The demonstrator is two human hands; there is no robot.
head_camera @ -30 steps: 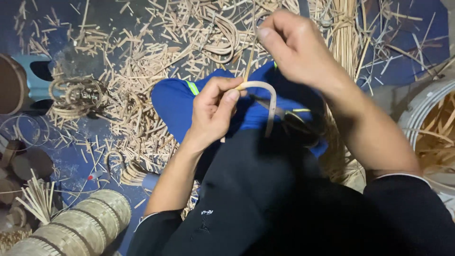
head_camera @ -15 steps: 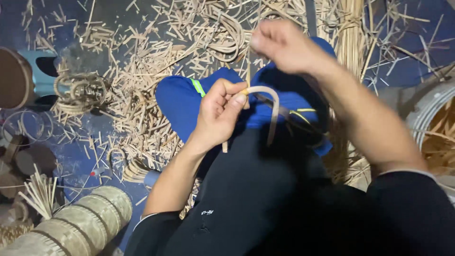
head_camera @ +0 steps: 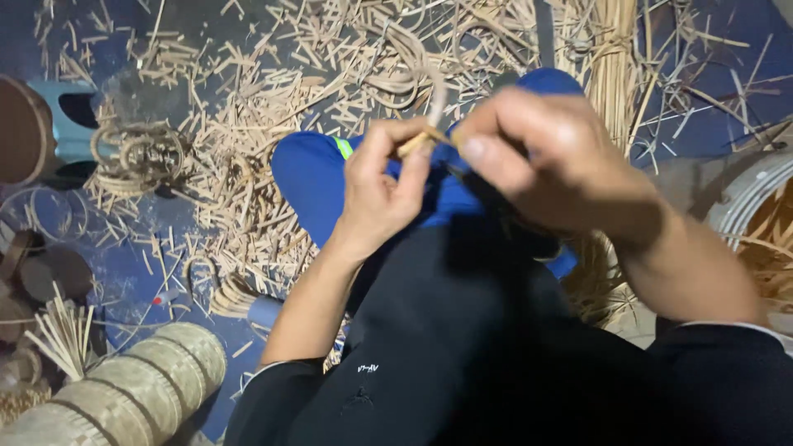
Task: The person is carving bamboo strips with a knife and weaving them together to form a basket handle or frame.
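Note:
My left hand [head_camera: 382, 188] pinches the end of a thin pale cane strip [head_camera: 433, 106] between thumb and fingers, above my lap. My right hand [head_camera: 552, 157] is closed over the same strip right beside it, the fingertips of the two hands nearly touching. The strip curves up and away past the knuckles; most of it is hidden behind the right hand. Under the hands lie my blue shoes [head_camera: 318, 177] and dark trousers [head_camera: 429, 347].
Cut cane offcuts [head_camera: 248, 165] litter the dark blue floor. Coiled cane rings [head_camera: 140, 153] lie at the left near a blue stool [head_camera: 70, 124]. A stack of woven round baskets [head_camera: 124, 388] lies lower left. A bundle of long canes [head_camera: 615, 58] stands at the top right, a round container [head_camera: 756, 202] at the right.
My right hand came down from the upper middle and closed on the strip next to the left hand. The arch the strip formed is gone; the hands are now together.

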